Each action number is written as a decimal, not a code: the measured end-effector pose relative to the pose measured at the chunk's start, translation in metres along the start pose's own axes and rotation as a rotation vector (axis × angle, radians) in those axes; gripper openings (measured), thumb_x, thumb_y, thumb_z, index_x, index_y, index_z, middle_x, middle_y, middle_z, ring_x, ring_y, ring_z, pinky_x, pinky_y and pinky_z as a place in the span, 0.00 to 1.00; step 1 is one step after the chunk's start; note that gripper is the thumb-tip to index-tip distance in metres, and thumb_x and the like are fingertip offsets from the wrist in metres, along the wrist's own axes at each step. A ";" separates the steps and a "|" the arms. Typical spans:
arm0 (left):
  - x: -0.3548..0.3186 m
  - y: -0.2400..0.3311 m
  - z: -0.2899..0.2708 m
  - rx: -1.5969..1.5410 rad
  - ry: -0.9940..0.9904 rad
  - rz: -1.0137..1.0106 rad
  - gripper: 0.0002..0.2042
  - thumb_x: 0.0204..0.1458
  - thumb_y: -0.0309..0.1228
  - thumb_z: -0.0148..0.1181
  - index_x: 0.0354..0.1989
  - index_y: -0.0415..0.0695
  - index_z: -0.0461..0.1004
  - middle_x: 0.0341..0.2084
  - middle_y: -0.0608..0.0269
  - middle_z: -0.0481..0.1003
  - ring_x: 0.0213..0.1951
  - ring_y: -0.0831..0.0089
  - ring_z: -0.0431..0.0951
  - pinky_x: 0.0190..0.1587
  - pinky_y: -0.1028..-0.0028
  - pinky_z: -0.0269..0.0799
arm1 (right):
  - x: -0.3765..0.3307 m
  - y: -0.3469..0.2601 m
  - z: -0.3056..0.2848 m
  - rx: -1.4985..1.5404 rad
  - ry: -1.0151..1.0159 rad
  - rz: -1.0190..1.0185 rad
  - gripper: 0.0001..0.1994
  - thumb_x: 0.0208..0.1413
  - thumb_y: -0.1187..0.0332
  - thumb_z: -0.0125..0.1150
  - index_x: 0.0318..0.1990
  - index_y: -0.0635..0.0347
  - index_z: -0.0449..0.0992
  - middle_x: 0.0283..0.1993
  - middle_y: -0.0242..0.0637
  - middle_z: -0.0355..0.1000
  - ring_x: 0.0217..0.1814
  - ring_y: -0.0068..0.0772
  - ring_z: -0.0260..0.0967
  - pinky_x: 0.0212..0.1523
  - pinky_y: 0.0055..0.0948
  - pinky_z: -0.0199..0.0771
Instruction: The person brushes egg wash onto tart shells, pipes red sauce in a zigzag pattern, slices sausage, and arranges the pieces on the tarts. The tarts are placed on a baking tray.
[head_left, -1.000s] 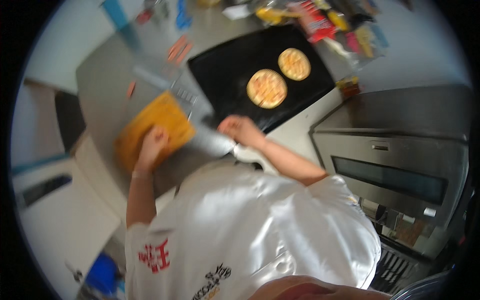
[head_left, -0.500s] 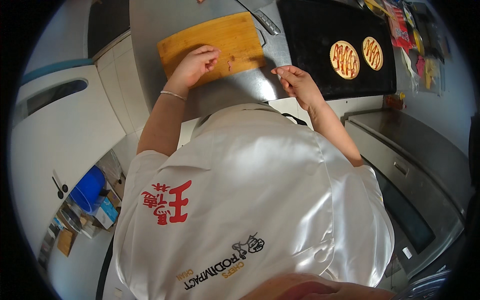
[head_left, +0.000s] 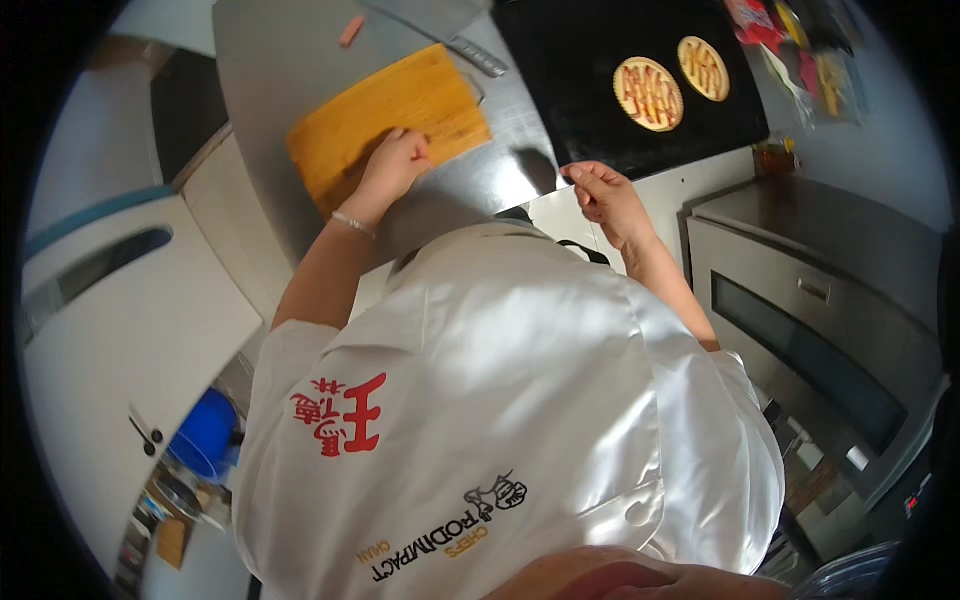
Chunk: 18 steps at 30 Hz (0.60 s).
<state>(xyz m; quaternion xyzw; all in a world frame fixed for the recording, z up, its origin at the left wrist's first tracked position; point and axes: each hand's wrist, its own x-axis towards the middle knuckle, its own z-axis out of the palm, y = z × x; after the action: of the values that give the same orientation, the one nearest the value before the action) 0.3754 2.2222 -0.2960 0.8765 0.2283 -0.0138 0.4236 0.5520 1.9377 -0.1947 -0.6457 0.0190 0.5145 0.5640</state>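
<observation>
My left hand (head_left: 396, 162) is over the near edge of a wooden cutting board (head_left: 390, 105), its fingers drawn together and pointing down. Whatever they pinch, if anything, is hidden. Off the board's right side, above the front edge of the steel worktop, my right hand (head_left: 606, 196) has thumb and forefinger pressed together; I cannot make out anything between them. To its right, a black baking tray (head_left: 590, 45) bears a round crimped dough base (head_left: 648, 94) topped with reddish-brown strips. A second such base (head_left: 704, 69) lies just beyond it.
A knife (head_left: 478, 56) lies behind the board on the steel worktop (head_left: 250, 60). Farther left is a pink sausage-like piece (head_left: 351, 30). Colourful packets (head_left: 755, 22) fill the far right. A steel oven-like appliance (head_left: 810, 290) stands at right, and a blue bucket (head_left: 205, 432) sits low at left.
The whole view has shifted. My left hand has come down onto the board's near part, where a small pink strip lay; the strip no longer shows. My right hand keeps its pinch.
</observation>
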 end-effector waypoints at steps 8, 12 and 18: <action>-0.013 0.009 0.019 0.112 0.152 0.115 0.05 0.49 0.25 0.58 0.29 0.40 0.67 0.30 0.51 0.67 0.36 0.50 0.70 0.39 0.60 0.67 | -0.018 0.000 -0.048 0.054 -0.007 -0.028 0.08 0.61 0.64 0.59 0.39 0.59 0.77 0.21 0.21 0.63 0.19 0.11 0.52 0.19 0.13 0.47; 0.000 0.000 0.030 0.117 0.217 0.106 0.05 0.47 0.24 0.57 0.30 0.39 0.68 0.30 0.50 0.69 0.36 0.49 0.70 0.40 0.61 0.67 | -0.014 -0.003 -0.101 0.062 -0.014 -0.077 0.09 0.61 0.63 0.59 0.40 0.59 0.77 0.20 0.20 0.62 0.18 0.11 0.52 0.17 0.15 0.46; 0.002 0.031 0.058 -0.219 0.461 -0.254 0.05 0.52 0.26 0.59 0.29 0.41 0.69 0.29 0.61 0.73 0.28 0.69 0.72 0.26 0.72 0.67 | -0.027 -0.025 -0.206 0.041 0.007 -0.051 0.09 0.61 0.64 0.58 0.40 0.60 0.77 0.21 0.21 0.63 0.19 0.11 0.54 0.18 0.13 0.49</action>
<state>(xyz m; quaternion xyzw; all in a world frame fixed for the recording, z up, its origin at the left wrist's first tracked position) 0.3995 2.1631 -0.3107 0.7698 0.4267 0.1575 0.4478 0.6865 1.7771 -0.1927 -0.6361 0.0152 0.4972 0.5899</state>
